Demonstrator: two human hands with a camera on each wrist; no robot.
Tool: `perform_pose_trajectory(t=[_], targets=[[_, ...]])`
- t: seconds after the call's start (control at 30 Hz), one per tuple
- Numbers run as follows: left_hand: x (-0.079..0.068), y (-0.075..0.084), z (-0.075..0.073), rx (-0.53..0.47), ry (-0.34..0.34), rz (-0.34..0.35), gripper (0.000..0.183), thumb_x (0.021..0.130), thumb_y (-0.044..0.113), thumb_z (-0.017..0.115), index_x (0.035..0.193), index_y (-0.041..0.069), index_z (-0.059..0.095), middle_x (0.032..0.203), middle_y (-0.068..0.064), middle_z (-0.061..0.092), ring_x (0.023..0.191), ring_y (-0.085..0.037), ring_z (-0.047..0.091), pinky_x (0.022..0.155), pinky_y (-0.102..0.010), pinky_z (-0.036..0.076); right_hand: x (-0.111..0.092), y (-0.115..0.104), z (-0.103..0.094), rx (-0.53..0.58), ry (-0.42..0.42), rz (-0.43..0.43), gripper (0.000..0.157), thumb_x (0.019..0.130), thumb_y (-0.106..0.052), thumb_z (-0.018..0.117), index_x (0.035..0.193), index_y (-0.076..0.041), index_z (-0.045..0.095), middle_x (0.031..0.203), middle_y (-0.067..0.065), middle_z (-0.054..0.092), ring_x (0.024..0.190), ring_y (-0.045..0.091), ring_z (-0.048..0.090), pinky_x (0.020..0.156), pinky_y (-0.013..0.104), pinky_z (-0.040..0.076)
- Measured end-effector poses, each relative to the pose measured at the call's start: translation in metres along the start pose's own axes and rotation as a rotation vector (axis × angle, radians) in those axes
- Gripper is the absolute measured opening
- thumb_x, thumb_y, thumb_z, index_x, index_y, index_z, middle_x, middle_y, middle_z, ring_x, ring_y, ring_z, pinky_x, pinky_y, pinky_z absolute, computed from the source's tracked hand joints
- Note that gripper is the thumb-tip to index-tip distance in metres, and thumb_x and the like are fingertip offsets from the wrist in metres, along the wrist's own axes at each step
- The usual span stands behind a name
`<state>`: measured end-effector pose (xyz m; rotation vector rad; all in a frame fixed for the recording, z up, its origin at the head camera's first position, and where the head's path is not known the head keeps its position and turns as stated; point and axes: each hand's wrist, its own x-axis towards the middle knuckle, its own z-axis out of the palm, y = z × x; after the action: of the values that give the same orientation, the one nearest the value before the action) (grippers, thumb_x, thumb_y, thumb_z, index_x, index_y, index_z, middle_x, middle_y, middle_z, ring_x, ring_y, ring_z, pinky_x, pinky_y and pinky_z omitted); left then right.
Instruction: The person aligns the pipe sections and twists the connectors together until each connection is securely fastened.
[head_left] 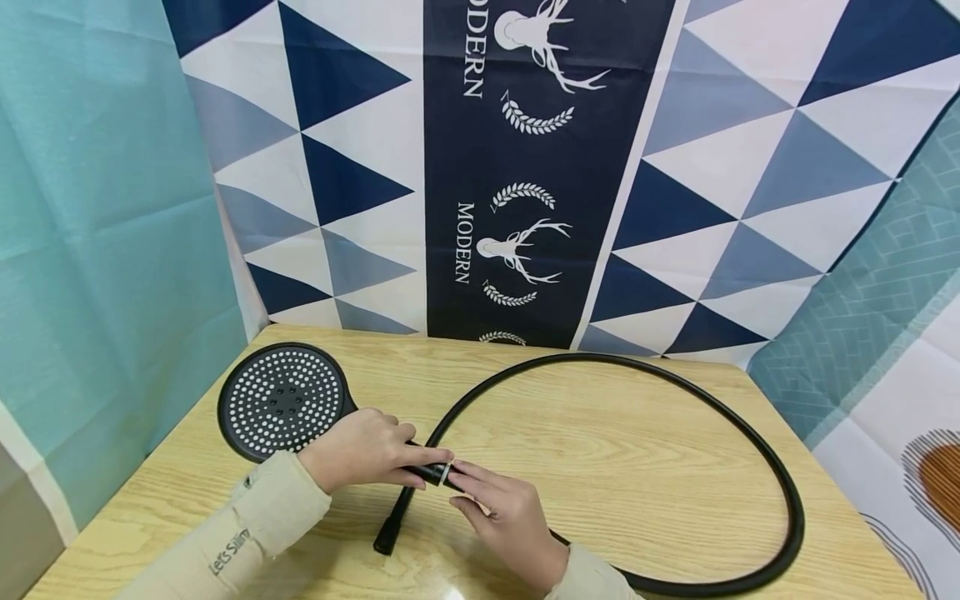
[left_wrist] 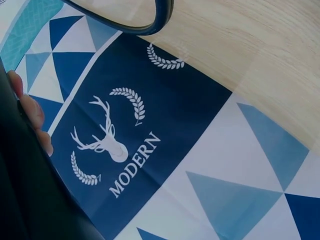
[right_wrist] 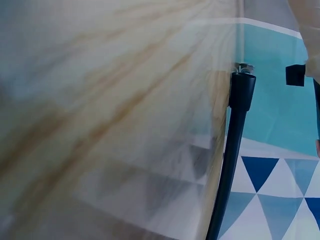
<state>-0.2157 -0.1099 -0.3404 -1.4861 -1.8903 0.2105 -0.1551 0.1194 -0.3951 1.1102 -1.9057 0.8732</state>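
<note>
A black shower head [head_left: 285, 400] with pale nozzles is tilted face up at the left of the table. My left hand [head_left: 367, 450] grips its handle, index finger along it. At the handle's lower end, a silvery ring marks where it meets the black hose [head_left: 780, 483]. My right hand [head_left: 510, 517] pinches the hose at this joint; the hand hides part of it. The hose's other end [head_left: 386, 537] lies loose on the table, also seen as the hose end [right_wrist: 242, 90] in the right wrist view. In the left wrist view, fingertips [left_wrist: 32, 110] curl around the dark shower head.
The hose makes a wide loop over the right half of the wooden table [head_left: 585, 467]. Behind the table hangs a patterned cloth [head_left: 360, 158] with triangles and deer heads. A teal cloth [head_left: 112, 208] hangs on the left.
</note>
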Motion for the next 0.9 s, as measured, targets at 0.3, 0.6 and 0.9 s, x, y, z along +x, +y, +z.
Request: perform_pose_trajectory(t=[0.3,0.6,0.9], targets=[[-0.0006,0.0006,0.0006,-0.013,0.014,0.004,0.045,0.073,0.054,0.075,0.111,0.031,0.068,0.058,0.007,0.043,0.041,-0.006,0.036,0.039,-0.016,0.032,0.0012,0.0039,0.0050,-0.202,0.070,-0.181,0.034,0.101,-0.015,0.049,0.089,0.004,0.075,0.091,0.018,0.071,0.075,0.022,0.071,0.064,0.020,0.053],[0.0013,0.0001,-0.0008,-0.005,0.006,0.007,0.043,0.076,0.055,0.071,0.112,0.032,0.068,0.059,0.007,0.045,0.042,-0.005,0.038,0.040,-0.016,0.032,0.0005,0.0010,0.0032,-0.166,0.046,-0.100,0.032,0.100,-0.016,0.050,0.094,0.005,0.073,0.095,0.018,0.071,0.079,0.023,0.071,0.067,0.022,0.054],[0.0022,-0.0001,-0.0017,0.005,0.007,0.013,0.043,0.076,0.056,0.071,0.112,0.032,0.067,0.059,0.007,0.045,0.041,-0.005,0.038,0.040,-0.016,0.032,-0.0002,0.0003,0.0033,-0.136,0.040,-0.075,0.035,0.101,-0.017,0.048,0.095,0.007,0.073,0.096,0.018,0.070,0.081,0.024,0.071,0.068,0.021,0.053]])
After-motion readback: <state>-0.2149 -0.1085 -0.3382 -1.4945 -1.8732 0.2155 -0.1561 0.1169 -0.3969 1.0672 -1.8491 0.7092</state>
